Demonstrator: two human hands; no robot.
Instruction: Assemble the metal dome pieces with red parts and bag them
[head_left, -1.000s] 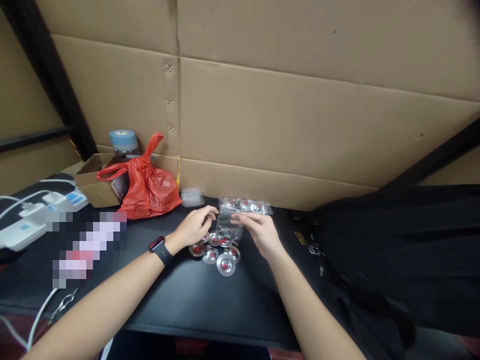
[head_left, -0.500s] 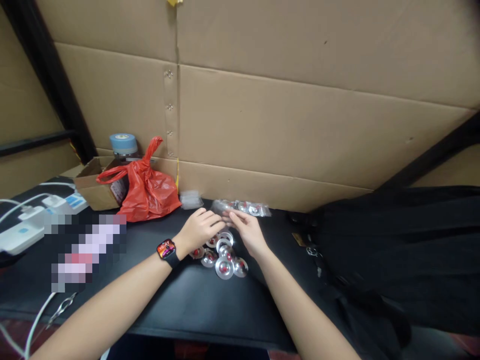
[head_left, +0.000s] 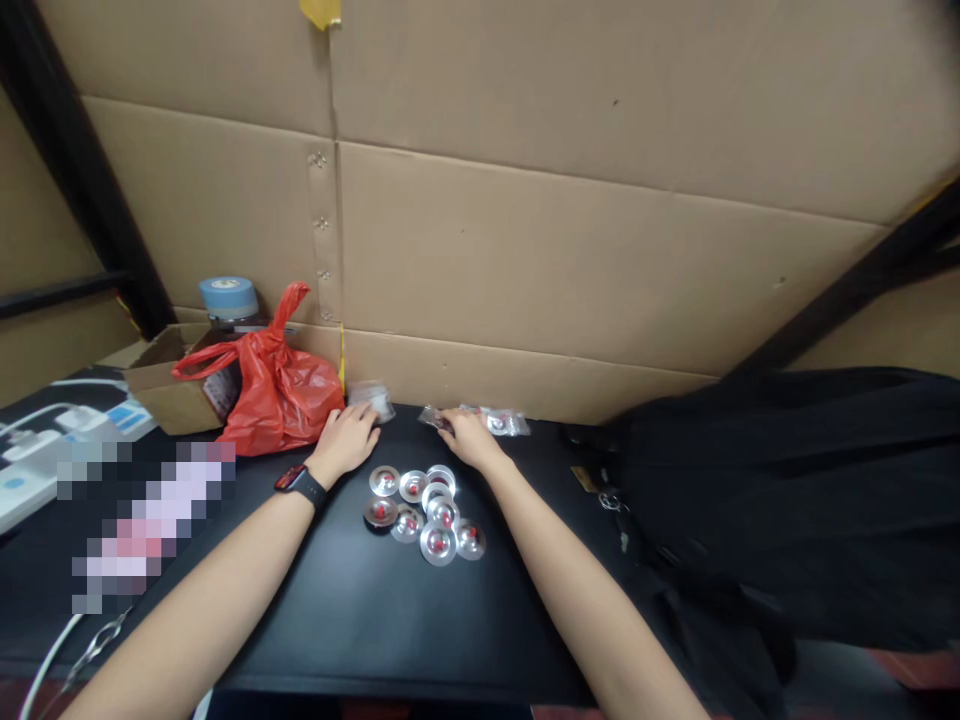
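My left hand [head_left: 347, 440], with a smartwatch [head_left: 301, 483] on its wrist, lies by the red bag, fingers stretched out and apart. Its fingertips reach the small stack of clear plastic bags [head_left: 381, 404]. Farther right, my right hand [head_left: 474, 440] has its fingers closed over a small clear packet [head_left: 430, 416]; its contents are mostly hidden. Beside that hand, more clear packets with shiny discs [head_left: 504, 421] lie in a row against the cardboard. Between my forearms several loose round silver discs with red centres [head_left: 439, 542] are spread on the black surface, some overlapping.
At the left stand a tied red plastic bag [head_left: 281, 395], an open cardboard box [head_left: 169, 385] and a blue-lidded jar [head_left: 229, 298]. A white power strip [head_left: 37, 465] with cables lies far left. Black fabric [head_left: 787, 510] covers the right side. A cardboard wall [head_left: 525, 260] rises behind.
My hands have moved apart: the left went left to the stack of clear bags, and the right set its packet down beside the row. The loose discs are now uncovered.
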